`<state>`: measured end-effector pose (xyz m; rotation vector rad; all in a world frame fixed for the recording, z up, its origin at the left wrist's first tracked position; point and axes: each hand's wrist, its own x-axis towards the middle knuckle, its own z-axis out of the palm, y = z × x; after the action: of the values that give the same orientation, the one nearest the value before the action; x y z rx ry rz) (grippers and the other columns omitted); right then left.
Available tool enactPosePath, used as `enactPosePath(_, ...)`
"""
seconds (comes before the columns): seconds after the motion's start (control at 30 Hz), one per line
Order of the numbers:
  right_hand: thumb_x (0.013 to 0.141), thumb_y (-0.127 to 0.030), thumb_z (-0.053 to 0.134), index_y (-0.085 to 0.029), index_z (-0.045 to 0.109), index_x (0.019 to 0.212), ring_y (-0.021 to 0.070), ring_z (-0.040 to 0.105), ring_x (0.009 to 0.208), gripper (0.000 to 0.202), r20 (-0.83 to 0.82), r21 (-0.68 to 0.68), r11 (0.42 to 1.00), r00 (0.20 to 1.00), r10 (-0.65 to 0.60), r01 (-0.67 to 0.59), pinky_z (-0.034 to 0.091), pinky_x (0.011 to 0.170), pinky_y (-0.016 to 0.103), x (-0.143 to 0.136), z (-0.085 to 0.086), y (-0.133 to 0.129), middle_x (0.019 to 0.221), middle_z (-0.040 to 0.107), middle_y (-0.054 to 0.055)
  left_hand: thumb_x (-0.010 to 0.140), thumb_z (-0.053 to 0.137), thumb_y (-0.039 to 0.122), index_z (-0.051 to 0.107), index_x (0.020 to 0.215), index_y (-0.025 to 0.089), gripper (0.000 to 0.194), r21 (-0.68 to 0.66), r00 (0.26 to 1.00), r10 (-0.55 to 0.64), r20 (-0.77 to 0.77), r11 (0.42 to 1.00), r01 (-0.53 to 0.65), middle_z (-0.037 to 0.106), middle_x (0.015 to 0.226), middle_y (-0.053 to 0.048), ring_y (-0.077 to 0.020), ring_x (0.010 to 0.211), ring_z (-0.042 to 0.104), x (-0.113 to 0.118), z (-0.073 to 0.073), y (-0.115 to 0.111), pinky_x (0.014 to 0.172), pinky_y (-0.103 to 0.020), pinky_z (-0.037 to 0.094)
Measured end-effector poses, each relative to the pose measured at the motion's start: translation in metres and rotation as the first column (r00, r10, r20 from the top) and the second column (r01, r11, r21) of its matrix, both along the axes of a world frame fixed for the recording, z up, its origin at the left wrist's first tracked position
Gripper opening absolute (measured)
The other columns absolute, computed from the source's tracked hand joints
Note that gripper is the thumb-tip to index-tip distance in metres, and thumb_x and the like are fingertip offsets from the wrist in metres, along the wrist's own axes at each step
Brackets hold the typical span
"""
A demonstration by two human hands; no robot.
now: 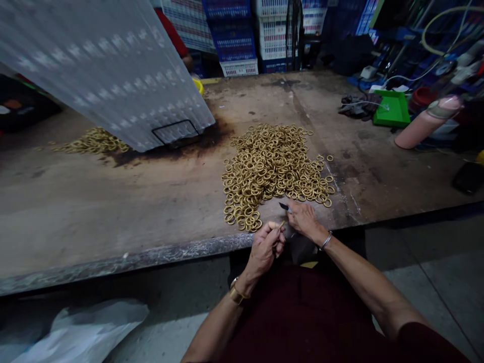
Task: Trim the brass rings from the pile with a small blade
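Note:
A wide pile of brass-coloured rings (272, 161) lies on the wooden table (170, 196) in front of me. At the table's near edge, my left hand (265, 247) pinches one brass-coloured ring (281, 226) between thumb and fingers. Close beside it on the right, my right hand (304, 219) is closed around a small knife (284, 207). Its dark blade points to the left, towards the pile, and most of the handle is hidden in the fingers. The two hands are near each other but apart.
A tall stack of whitish panels (124, 65) stands at the left, with more rings (96, 141) beside it. Behind it shows another person's arm (185, 58). Crates (238, 68) line the back. A green tray (391, 108) and a pink cylinder (419, 128) stand at the right.

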<state>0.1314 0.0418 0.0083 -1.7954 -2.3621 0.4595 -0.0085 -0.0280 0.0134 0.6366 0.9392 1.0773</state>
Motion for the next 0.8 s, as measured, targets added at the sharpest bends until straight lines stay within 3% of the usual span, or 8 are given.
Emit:
enactPosePath(0.13,0.082,-0.017,0.041,-0.019,0.057,0.105,0.0184,0.058,0.086,0.028,-0.098,0.083,0.992,0.99,0.105,-0.098,0.035,0.069,0.026,-0.018,-0.002,0.012,0.098,0.066,0.008,0.068,0.07,0.046,0.046,0.072,0.016,0.039,-0.125,0.99,0.046,0.135,0.992,-0.029,0.056,0.068,0.002,-0.0036,0.044,0.042,-0.005,-0.003,0.003,0.037,-0.016,0.029)
enactPosePath(0.27,0.085,-0.022,0.043,-0.02,0.052,0.113,0.0196,0.059,0.092,0.03,-0.03,0.064,0.994,0.995,0.096,-0.094,0.037,0.072,0.027,-0.04,-0.005,0.023,0.109,0.064,0.009,0.063,0.074,0.043,0.044,0.068,0.016,0.041,-0.143,0.983,0.055,0.173,0.989,-0.03,0.062,0.076,-0.003,-0.0062,0.05,0.048,-0.012,-0.007,0.004,0.038,-0.016,0.032)
enactPosePath(0.53,0.084,-0.018,0.041,-0.02,0.057,0.099,0.0187,0.062,0.077,0.022,0.044,0.09,0.995,0.998,0.036,-0.04,0.033,0.061,0.027,-0.047,-0.008,0.036,0.093,0.068,0.007,0.063,0.074,0.033,0.053,0.085,0.017,0.034,-0.16,0.961,0.034,0.273,0.987,0.011,0.058,0.068,0.001,-0.0076,0.049,0.049,-0.017,-0.006,0.005,0.038,-0.016,0.032)
enactPosePath(0.7,0.082,-0.022,0.046,-0.02,0.06,0.093,0.0155,0.058,0.074,0.018,-0.171,0.106,0.994,0.983,0.059,-0.041,0.034,0.064,0.024,-0.023,-0.012,0.025,0.085,0.067,0.005,0.062,0.075,0.037,0.054,0.072,0.014,0.032,-0.185,0.94,0.087,0.329,0.982,-0.026,0.058,0.072,-0.002,-0.0094,0.058,0.053,-0.017,-0.007,0.008,0.04,-0.016,0.033)
enactPosePath(0.8,0.082,-0.03,0.045,-0.019,0.059,0.083,0.0126,0.051,0.061,0.018,-0.42,0.018,0.999,0.907,-0.028,0.039,0.034,0.06,0.022,-0.006,-0.013,0.021,0.068,0.06,0.0,0.06,0.077,0.034,0.049,0.066,0.014,0.035,-0.193,0.945,0.133,0.298,0.978,-0.077,0.056,0.07,-0.001,-0.009,0.058,0.053,-0.013,-0.007,0.012,0.041,-0.015,0.032)
